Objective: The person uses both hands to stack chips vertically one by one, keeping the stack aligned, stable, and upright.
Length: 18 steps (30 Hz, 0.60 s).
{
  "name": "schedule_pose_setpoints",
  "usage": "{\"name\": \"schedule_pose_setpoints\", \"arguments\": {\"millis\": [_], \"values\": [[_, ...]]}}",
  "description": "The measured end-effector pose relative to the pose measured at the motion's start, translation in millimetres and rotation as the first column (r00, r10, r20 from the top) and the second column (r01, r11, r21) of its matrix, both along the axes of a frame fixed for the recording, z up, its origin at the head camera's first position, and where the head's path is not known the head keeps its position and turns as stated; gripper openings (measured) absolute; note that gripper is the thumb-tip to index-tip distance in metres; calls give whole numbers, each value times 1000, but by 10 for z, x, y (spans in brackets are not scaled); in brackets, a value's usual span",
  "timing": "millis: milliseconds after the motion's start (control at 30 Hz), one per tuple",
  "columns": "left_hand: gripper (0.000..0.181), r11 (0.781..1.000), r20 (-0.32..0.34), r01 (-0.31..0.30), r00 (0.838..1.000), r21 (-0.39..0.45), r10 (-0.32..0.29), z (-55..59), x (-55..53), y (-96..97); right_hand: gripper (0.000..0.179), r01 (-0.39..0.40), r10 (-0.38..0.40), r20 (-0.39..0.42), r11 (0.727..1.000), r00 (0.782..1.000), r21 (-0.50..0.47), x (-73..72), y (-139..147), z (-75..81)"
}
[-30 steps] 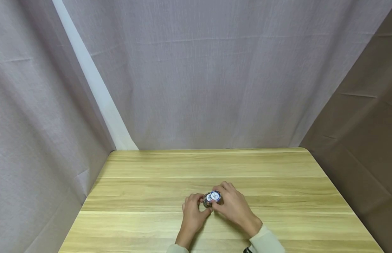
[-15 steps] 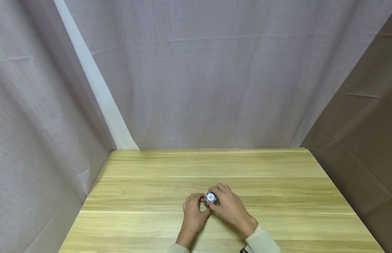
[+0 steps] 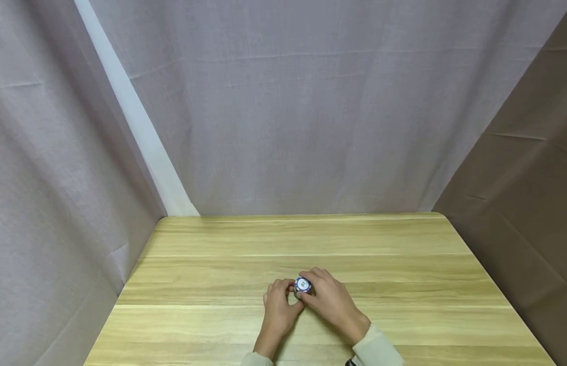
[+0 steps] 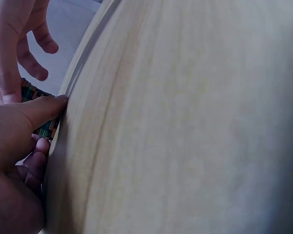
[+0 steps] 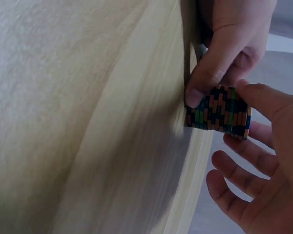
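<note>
A stack of poker chips (image 5: 217, 109) stands on the table, its edge mottled dark, orange and green. On top lies a blue-and-white chip (image 3: 303, 284) marked 10. My left hand (image 3: 279, 311) holds the lower part of the stack between thumb and fingers, low against the tabletop. From the other side my right hand (image 3: 331, 304) pinches the top of the stack between thumb and forefinger. Its other fingers (image 5: 234, 183) stand away from the chips in the right wrist view. In the left wrist view, the left thumb covers much of the stack (image 4: 48, 129).
Both hands work over the near middle of a wood-grain table (image 3: 196, 284). Grey curtains (image 3: 283, 127) hang behind and to the left, with a pale strip (image 3: 137, 117) between them. A brown cloth (image 3: 516, 203) hangs on the right.
My right hand has moved left, bringing the blue-and-white chip from overlapping the stack's right side to squarely on top. My left hand has stayed around the stack.
</note>
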<state>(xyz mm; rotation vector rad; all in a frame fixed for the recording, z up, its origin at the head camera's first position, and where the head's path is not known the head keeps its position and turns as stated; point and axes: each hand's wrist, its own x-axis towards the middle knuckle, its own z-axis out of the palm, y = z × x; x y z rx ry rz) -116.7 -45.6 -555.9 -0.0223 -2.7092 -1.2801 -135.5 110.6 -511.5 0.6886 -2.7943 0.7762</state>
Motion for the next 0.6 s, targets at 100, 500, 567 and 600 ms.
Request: {"name": "schedule_pose_setpoints", "arguments": {"millis": [100,500,567,600], "values": [[48,1000,-3,-8,1000,-4,8,-2,2,7,46,-5,5,10,1000,1000,3,0,-36,-6],[47,1000,-2,7,1000,10,-7,0,-7,-5,24,54,-60,34,987,998,153,-21,-299,120],[45,1000,4,7,1000,12,-7,-4,-6,-8,20,60,-69,48,985,996,164,-25,-332,148],[45,1000,6,9,1000,13,-9,-4,-5,-8,19,60,-70,57,984,996,166,-28,-344,161]]}}
